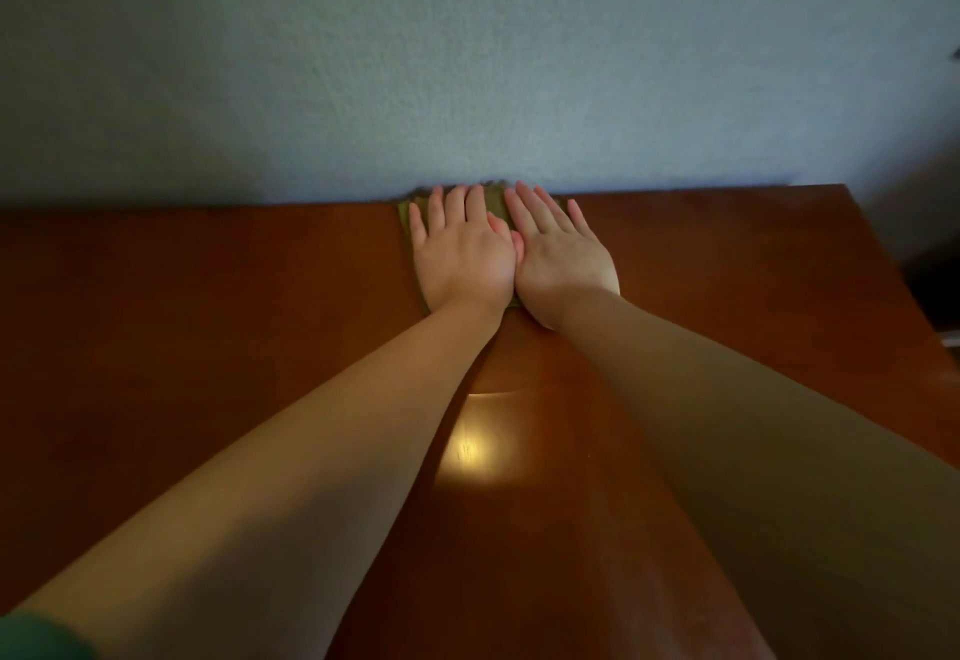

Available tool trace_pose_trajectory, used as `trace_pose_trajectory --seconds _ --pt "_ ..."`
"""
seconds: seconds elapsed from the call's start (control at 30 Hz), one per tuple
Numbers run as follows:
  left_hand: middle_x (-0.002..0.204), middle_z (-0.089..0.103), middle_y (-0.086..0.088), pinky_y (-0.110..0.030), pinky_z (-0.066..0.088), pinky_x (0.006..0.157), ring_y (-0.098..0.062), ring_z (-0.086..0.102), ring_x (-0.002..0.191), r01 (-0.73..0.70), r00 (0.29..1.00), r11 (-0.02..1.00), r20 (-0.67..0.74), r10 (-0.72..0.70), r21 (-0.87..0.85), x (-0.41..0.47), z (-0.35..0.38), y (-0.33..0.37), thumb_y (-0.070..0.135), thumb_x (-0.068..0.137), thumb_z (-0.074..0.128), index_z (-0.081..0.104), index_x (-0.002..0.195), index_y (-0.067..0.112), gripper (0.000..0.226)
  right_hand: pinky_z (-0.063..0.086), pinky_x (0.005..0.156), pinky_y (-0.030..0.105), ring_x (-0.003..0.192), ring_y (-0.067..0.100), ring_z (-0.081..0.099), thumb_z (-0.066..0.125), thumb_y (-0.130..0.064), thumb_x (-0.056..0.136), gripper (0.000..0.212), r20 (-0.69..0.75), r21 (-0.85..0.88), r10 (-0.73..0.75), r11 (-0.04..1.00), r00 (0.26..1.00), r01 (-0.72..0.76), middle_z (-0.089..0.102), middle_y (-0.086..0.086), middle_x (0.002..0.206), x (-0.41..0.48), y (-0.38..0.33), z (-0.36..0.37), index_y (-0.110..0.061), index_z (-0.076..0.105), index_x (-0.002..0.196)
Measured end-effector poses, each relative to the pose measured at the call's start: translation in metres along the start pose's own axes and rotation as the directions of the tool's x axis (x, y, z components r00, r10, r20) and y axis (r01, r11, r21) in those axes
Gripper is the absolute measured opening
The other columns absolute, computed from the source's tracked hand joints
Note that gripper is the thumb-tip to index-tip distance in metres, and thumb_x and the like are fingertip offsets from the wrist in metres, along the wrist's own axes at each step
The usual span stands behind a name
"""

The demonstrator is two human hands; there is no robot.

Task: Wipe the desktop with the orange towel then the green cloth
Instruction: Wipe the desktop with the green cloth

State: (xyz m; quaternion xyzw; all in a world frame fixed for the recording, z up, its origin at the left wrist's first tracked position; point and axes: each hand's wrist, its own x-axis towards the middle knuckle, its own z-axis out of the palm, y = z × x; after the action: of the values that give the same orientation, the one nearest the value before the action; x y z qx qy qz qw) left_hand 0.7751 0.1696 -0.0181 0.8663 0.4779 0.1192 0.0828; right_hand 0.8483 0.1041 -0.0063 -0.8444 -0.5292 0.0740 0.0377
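The green cloth lies on the brown wooden desktop, at its far edge against the wall. My left hand and my right hand rest side by side on it, palms down, fingers stretched flat and pointing at the wall. The hands cover most of the cloth. Only its left edge, a strip between the fingers and a bit near the wrists show. The orange towel is not in view.
A pale textured wall rises directly behind the desk. The desk's right edge runs diagonally, with dark floor and a dim object beyond it. A bright glare spot sits between my forearms.
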Motion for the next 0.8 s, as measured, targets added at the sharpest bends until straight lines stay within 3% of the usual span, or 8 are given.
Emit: trace_pose_trajectory --seconds 0.1,0.2,0.8 --pt "0.159 0.011 0.001 -0.042 -0.001 0.119 -0.019 0.004 0.147 -0.01 0.998 1.0 0.059 0.008 0.025 -0.011 0.0 0.004 0.035 0.101 0.021 0.014 0.15 0.019 0.052 -0.009 0.117 0.029 0.146 0.008 -0.008 0.008 -0.029 0.104 0.05 0.002 -0.002 0.012 1.0 1.0 -0.012 -0.007 -0.005 0.16 -0.013 0.002 0.001 -0.02 -0.001 0.152" --pt "0.16 0.005 0.001 -0.042 -0.002 0.12 -0.019 0.001 0.147 -0.03 0.996 0.998 0.091 0.026 0.046 -0.027 -0.002 0.007 0.035 0.101 0.017 0.011 0.151 0.02 0.053 -0.01 0.117 0.029 0.146 0.009 -0.009 0.008 -0.029 0.104 0.051 0.006 -0.01 0.026 1.0 1.0 -0.026 -0.008 -0.004 0.16 -0.03 0.002 0.003 -0.02 -0.002 0.152" --pt "0.16 0.003 0.0 -0.043 0.002 0.12 -0.02 0.001 0.147 -0.028 0.992 0.996 0.122 0.018 0.08 -0.196 -0.025 0.006 0.041 0.101 0.015 0.01 0.151 0.021 0.055 -0.012 0.115 0.03 0.146 0.01 -0.013 0.002 -0.035 0.103 0.051 0.033 -0.052 0.024 0.998 0.999 -0.022 -0.012 -0.004 0.16 -0.192 -0.018 0.024 -0.021 -0.007 0.152"
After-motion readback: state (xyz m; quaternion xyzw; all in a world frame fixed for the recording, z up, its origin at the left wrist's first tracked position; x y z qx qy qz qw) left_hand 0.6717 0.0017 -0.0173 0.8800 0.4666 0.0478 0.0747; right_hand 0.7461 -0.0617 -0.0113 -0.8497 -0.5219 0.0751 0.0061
